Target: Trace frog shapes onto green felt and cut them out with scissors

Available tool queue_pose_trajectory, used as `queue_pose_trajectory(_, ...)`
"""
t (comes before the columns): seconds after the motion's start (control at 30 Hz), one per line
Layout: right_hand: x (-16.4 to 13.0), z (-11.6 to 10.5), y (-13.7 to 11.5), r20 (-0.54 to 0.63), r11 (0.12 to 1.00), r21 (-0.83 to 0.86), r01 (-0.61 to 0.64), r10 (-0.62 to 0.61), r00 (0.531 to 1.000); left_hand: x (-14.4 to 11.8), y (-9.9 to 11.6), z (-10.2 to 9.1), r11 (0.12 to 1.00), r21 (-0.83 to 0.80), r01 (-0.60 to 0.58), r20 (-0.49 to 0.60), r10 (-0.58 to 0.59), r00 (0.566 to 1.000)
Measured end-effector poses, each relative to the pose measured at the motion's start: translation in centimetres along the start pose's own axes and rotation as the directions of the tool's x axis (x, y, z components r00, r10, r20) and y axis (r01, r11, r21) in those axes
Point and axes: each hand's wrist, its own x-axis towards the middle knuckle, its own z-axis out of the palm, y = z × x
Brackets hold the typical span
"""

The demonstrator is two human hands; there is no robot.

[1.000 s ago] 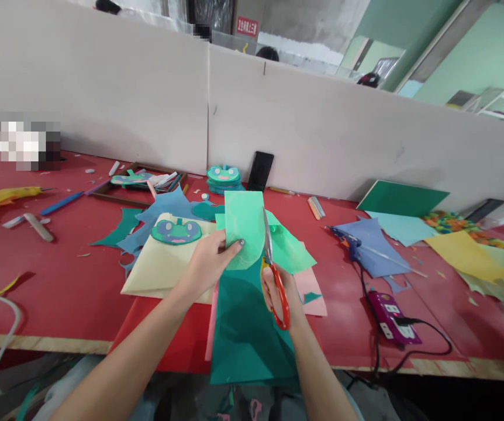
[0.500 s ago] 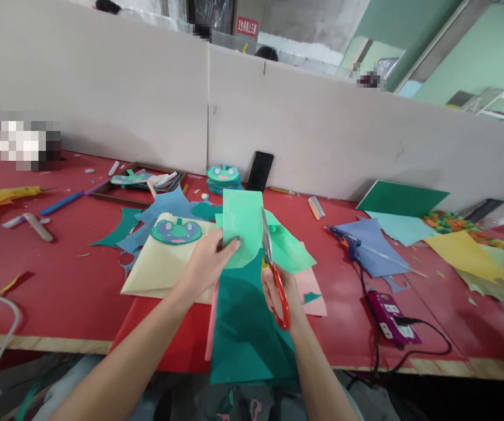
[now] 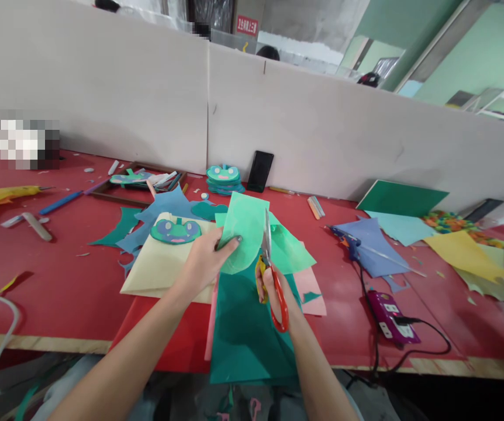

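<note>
Now we work over the red counter (image 3: 59, 275), mid-cut. Our left hand (image 3: 203, 263) pinches the light green sheet (image 3: 245, 234) above the dark green paper (image 3: 243, 327), while our right hand (image 3: 278, 292) has its grip clenched through the red scissors (image 3: 273, 275), blades at the sheet's right edge. Next, we judge, the sheet needs turning so the blades follow the curve.

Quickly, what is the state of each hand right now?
Left hand: closed on the light green paper, thumb on top.
Right hand: closed on the red scissors, blades at the paper's edge.
</note>
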Motion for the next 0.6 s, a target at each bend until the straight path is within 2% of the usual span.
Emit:
queue_pose_trajectory(0.23, 0.14, -0.07, -0.28, -0.002, 0.998, 0.065, -0.002, 0.002, 1.0, -0.14, 0.11, 0.26, 1.0, -0.027, -0.006, 0.089, 0.009, 0.996)
queue_pose_trajectory(0.6, 0.09, -0.48, 0.34, -0.007, 0.999, 0.042, 0.025, -0.025, 1.0, -0.23, 0.32, 0.24, 1.0, -0.028, 0.013, 0.12, -0.01, 0.993)
